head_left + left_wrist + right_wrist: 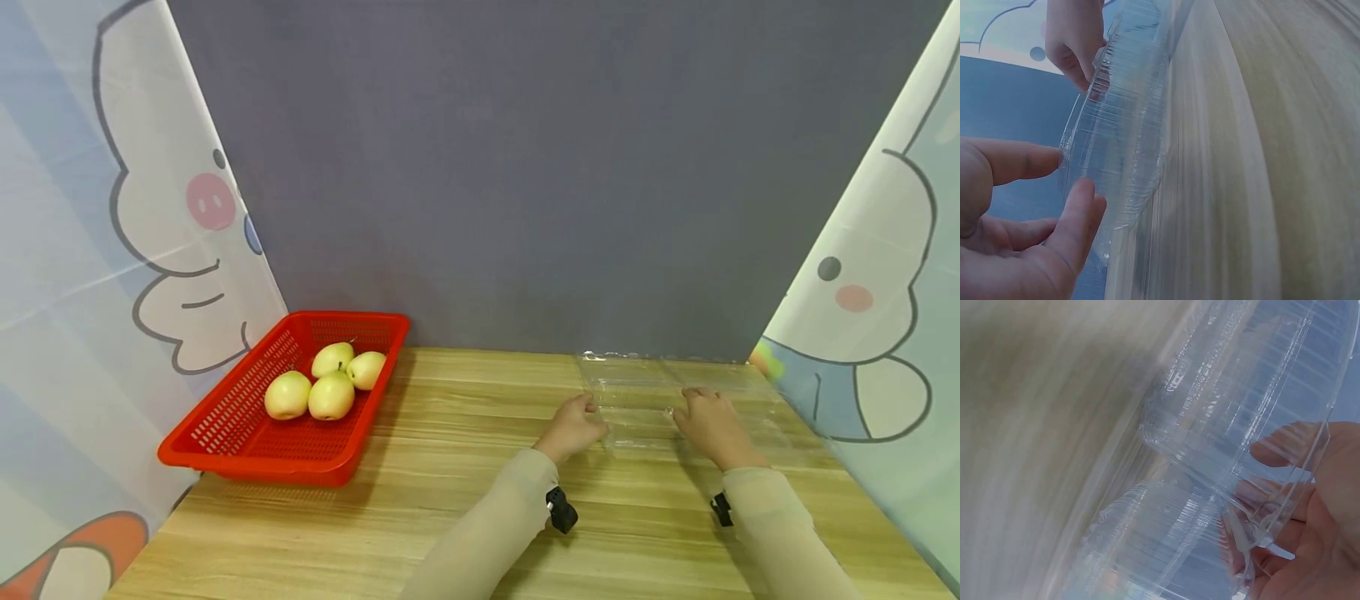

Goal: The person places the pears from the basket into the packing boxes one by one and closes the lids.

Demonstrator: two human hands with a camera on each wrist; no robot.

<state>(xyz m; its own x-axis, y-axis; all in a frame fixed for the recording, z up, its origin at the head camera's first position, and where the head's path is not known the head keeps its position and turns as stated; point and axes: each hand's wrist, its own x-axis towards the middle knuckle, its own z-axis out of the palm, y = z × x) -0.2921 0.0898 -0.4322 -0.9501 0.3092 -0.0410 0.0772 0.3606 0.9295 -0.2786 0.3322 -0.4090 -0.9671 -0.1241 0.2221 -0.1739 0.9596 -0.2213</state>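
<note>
A clear plastic clamshell container lies opened out on the wooden table, its two halves side by side. My left hand is at its left edge. In the left wrist view, that hand's fingers are fairly straight, with fingertips right at the ribbed side wall and rim. My right hand grips the near edge around where the halves meet. Seen from the right wrist, the thumb lies against one half's wall while the other fingers curl around the rim's corner, partly behind the plastic.
To the left stands a red plastic basket with several pale yellow-green pears or apples in it. A grey backdrop rises behind the table. Printed cartoon curtains border both sides.
</note>
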